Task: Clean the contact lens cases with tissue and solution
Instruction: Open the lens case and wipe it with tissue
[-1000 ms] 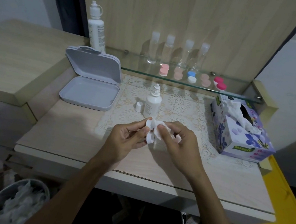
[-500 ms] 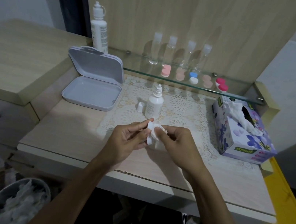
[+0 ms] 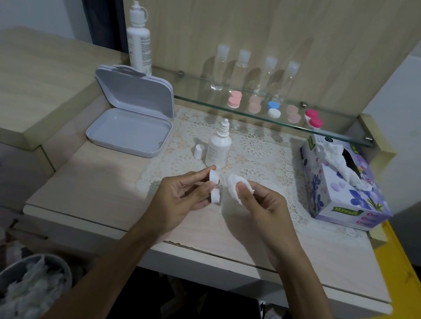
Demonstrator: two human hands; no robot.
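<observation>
Two forearms reach up from the bottom edge over the table (image 3: 105, 198). The left hand (image 3: 181, 198) is turned palm-inward, thumb and curled fingers pinching a white lens case (image 3: 213, 185) (its two cups stacked one above the other). Just beside it, not touching, the right hand (image 3: 265, 208) pinches a crumpled tissue (image 3: 235, 187) under its thumb. Beyond them on the lace mat (image 3: 260, 150) stands the uncapped solution bottle (image 3: 219, 147), its cap (image 3: 198, 151) alongside.
</observation>
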